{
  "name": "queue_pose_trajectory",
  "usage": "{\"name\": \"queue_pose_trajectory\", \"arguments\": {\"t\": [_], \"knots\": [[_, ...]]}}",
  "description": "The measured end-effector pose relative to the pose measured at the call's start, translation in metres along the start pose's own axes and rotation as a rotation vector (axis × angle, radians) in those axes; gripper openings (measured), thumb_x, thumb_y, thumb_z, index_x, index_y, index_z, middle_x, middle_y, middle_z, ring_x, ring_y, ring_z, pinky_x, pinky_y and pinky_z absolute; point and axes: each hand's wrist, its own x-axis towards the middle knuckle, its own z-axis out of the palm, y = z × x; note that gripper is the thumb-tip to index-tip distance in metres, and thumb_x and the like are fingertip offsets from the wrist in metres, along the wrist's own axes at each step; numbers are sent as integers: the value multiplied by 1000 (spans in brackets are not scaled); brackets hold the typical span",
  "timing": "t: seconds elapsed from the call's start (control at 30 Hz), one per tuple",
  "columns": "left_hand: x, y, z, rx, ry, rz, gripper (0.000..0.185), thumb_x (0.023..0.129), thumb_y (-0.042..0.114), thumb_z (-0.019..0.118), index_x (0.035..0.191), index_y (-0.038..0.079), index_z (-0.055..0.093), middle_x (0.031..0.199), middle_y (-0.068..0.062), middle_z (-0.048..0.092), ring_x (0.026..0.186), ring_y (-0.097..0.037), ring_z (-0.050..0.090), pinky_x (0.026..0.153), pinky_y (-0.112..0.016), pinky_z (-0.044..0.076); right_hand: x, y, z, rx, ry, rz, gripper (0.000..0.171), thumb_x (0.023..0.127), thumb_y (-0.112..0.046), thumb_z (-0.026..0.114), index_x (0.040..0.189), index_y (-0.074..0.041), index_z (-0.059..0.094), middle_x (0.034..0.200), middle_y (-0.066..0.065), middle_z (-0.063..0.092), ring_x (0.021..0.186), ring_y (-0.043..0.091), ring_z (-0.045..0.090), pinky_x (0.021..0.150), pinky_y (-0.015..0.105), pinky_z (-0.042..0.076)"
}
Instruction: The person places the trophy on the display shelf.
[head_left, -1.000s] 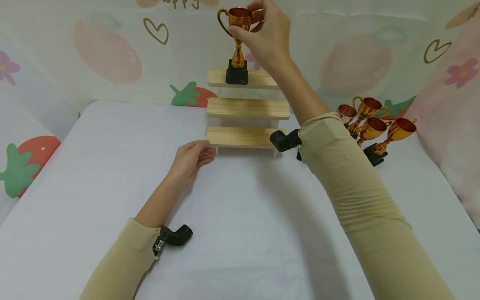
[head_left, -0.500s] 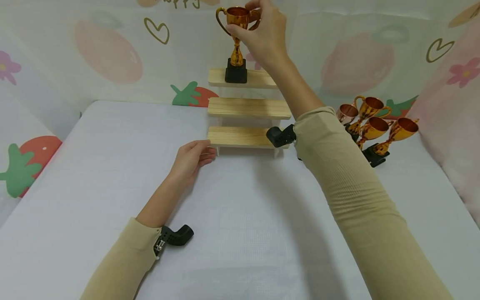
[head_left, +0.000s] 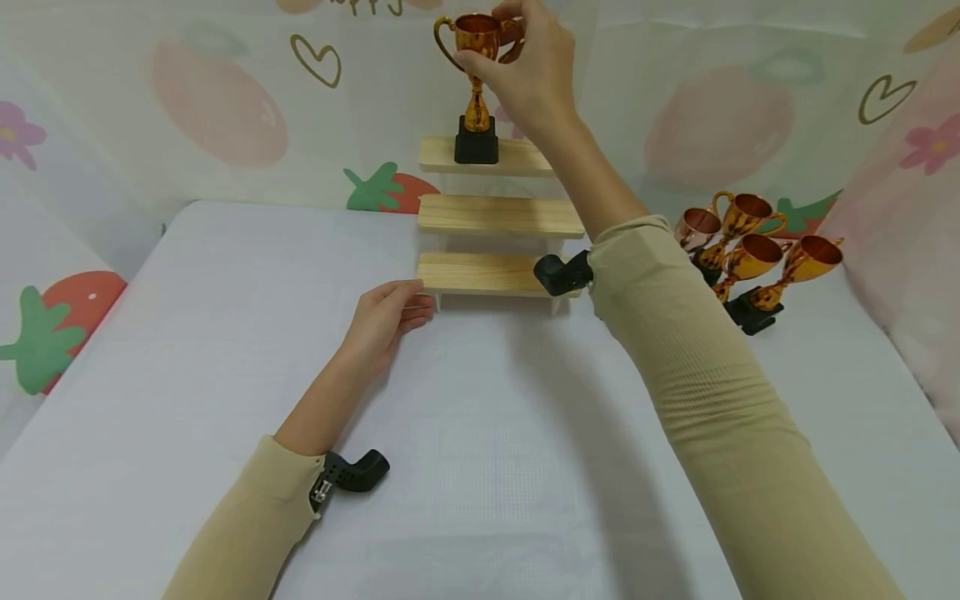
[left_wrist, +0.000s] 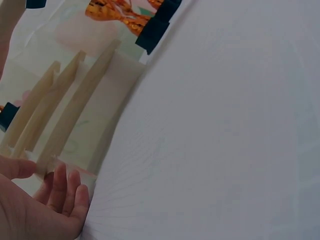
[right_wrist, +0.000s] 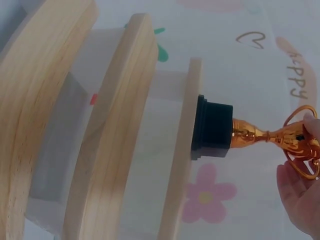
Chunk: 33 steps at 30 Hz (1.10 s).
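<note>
My right hand point(head_left: 542, 71) grips a small gold trophy point(head_left: 477, 108) by its cup and right handle. Its black square base point(right_wrist: 214, 127) touches the top step of a three-tier wooden display stand point(head_left: 501, 215), left of the middle, and the trophy is upright. My left hand point(head_left: 382, 321) holds the left end of the stand's lowest step, thumb at the board's edge and the other fingers below it, as the left wrist view point(left_wrist: 55, 200) shows. In the right wrist view the right fingers point(right_wrist: 292, 187) lie around the cup, partly cut off by the frame edge.
Several more trophies point(head_left: 813, 258) stand grouped on the white table point(head_left: 480, 467) at the right, partly behind my right sleeve. One of them is tilted. A printed cloth point(head_left: 225, 92) with strawberries and hearts hangs close behind the stand.
Over the last second the trophy and my right hand have shifted very slightly at the top step, with the grip kept. My left hand stays at the stand's lowest step.
</note>
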Motion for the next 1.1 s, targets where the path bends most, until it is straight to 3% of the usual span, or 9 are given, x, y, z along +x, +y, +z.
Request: {"name": "queue_pose_trajectory", "arguments": {"t": [0.53, 0.8, 1.1], "knots": [[-2, 1, 0, 4, -6, -3, 41, 111, 16, 53, 142, -11, 53, 89, 2, 69, 84, -7, 68, 83, -16, 58, -3, 4, -1, 39, 12, -16, 59, 95, -27, 81, 143, -2, 56, 119, 10, 65, 84, 2, 52, 82, 15, 49], [-2, 0, 1, 11, -13, 3, 42, 111, 16, 52, 143, -12, 52, 89, 3, 69, 85, -7, 68, 84, -16, 58, -8, 9, -8, 23, 62, -36, 65, 93, -31, 84, 145, -5, 56, 147, 7, 58, 121, 16, 55, 99, 13, 44], [-3, 2, 0, 15, -4, 2, 42, 111, 16, 53, 142, -12, 52, 88, 3, 68, 84, -8, 68, 82, -15, 58, -24, 14, -11, 81, 84, -7, 74, 94, -30, 84, 154, -6, 48, 155, 8, 51, 132, 21, 54, 104, 21, 51]]}}
